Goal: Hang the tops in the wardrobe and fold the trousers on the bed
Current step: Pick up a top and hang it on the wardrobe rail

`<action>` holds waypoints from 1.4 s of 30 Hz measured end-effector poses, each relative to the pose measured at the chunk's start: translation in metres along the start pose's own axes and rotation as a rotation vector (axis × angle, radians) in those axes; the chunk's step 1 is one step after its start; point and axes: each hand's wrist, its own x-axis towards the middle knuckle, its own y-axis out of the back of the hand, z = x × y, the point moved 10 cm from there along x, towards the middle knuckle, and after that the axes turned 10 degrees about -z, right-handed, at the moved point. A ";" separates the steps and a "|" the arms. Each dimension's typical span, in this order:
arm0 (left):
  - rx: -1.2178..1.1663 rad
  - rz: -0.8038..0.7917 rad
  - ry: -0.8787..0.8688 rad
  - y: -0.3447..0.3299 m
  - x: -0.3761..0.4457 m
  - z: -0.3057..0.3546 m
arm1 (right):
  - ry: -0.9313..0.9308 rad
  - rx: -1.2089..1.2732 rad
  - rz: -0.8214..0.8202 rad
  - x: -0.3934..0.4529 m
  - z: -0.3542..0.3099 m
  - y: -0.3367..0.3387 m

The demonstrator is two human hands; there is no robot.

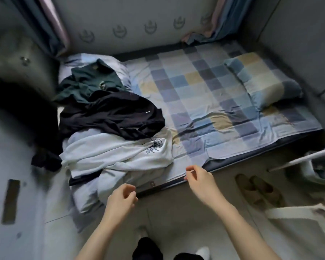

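Sheet (204, 94): blue, grey, yellow checks. Pillow (261, 81): same checks. Shirt (94, 79): dark green. Garment (111, 113): black. Top (120, 154): white, dark print.

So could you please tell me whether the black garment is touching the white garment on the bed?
Touching. The head view shows the black garment draped directly over the upper part of the white garment, its dark hem overlapping the white fabric with no sheet visible between them.
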 end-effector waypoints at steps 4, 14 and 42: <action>-0.073 0.033 0.081 0.056 0.035 -0.036 | 0.005 0.011 -0.065 0.042 -0.034 -0.049; -0.046 0.002 0.163 0.089 0.151 -0.031 | -0.227 0.162 -0.181 0.185 -0.027 -0.088; 0.594 -0.125 0.181 -0.020 0.557 -0.013 | -0.704 0.899 -0.227 0.605 0.128 -0.142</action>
